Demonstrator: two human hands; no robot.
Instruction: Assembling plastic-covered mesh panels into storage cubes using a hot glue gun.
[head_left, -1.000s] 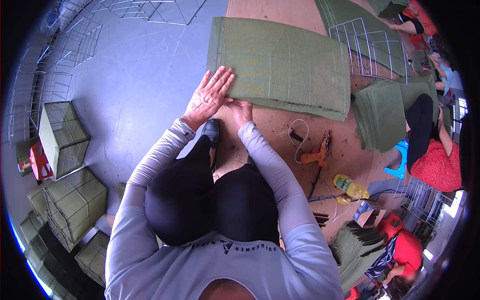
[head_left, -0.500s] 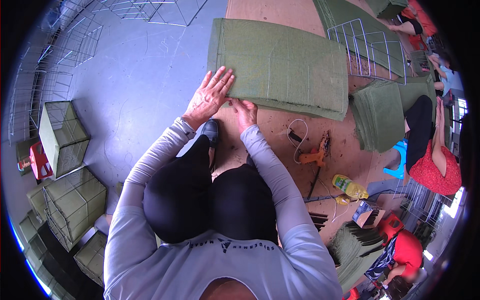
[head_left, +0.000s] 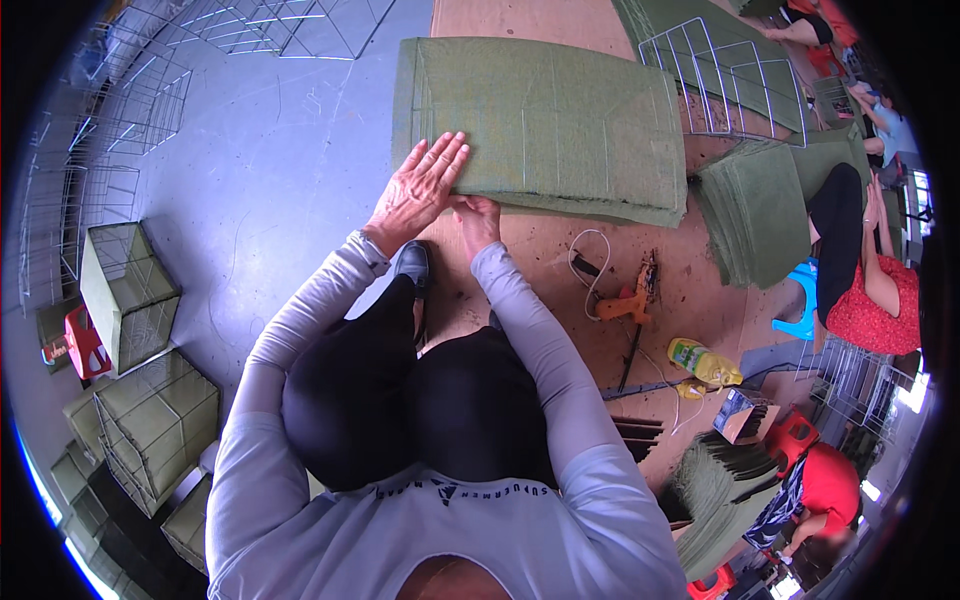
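Observation:
A large green fabric sheet (head_left: 560, 120) lies in front of me, with faint straight lines showing through its weave. Several layers show along its near edge. My left hand (head_left: 415, 192) rests flat on the sheet's near left part, its fingers stretched out. Close beside it, my right hand (head_left: 478, 220) pinches the near edge of the fabric; the fingertips are partly hidden under that edge.
An orange glue gun (head_left: 625, 305) with a white cord lies on the brown board, near a yellow bottle (head_left: 703, 362). Wire frames (head_left: 725, 85) and green fabric stacks (head_left: 750, 215) stand right. Fabric-covered wire boxes (head_left: 160, 425) line the left. Co-workers sit along the right.
My right hand has drawn slightly left along the fabric edge, nearer my left hand. The left hand stays flat on the sheet. The whole view has shifted a little.

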